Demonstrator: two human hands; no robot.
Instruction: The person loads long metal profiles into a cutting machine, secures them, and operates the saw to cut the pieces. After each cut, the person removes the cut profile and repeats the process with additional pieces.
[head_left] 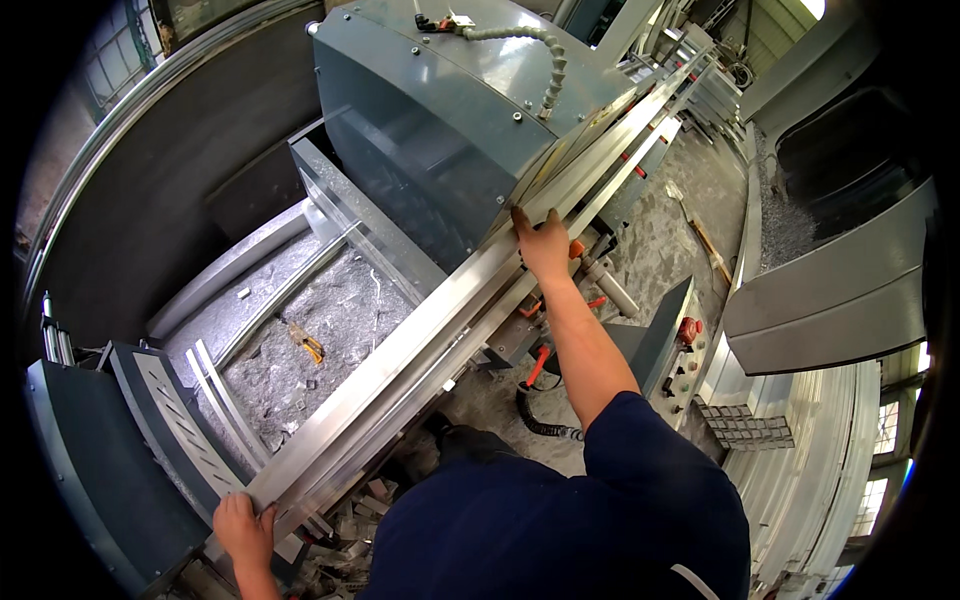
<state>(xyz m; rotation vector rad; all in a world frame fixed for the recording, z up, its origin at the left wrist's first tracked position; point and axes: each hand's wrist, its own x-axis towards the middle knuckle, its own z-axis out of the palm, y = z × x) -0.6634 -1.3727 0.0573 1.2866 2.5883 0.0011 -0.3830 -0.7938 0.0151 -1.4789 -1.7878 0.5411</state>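
Left hand [243, 530] curls loosely round the aluminium profile [390, 361] near its end; right hand [543, 245], partly open, rests farther up. Wide spacing probably steadies it.

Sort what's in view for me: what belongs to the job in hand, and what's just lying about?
Job in hand:
- long silver bar, with left hand and right hand on it
- dark grey machine beside it, apparently

Apparently lying about:
- yellow tool among metal shavings
- wooden-handled tool on the floor
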